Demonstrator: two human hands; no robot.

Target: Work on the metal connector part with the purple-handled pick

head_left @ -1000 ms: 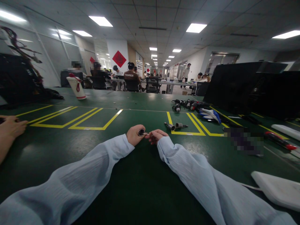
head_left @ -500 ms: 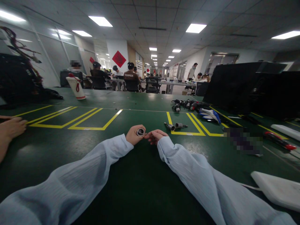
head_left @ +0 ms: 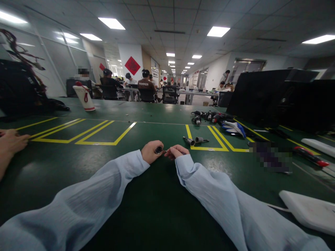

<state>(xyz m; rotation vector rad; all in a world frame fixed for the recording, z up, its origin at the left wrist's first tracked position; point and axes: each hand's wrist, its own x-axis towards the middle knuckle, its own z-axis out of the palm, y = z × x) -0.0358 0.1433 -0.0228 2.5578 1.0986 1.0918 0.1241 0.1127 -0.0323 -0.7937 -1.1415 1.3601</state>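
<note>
My left hand is closed around a hole saw, a short hollow metal cylinder whose round open end faces me. Fingers pinched together, my right hand holds a thin metal rod that reaches toward the hole saw's rim; whether they touch I cannot make out. Just beyond my right hand lie two similar metal pieces with shanks, a left one and a right one, on the green table.
Another person's hand rests at the left edge. A white cup stands at the back left. To the right are black cables, blue-and-white gloves, a red-and-black tool, a white device and dark monitors.
The hole saw in my left hand has turned slightly, and its open end looks darker. My right hand has shifted a little, with the rod still in its fingers.
</note>
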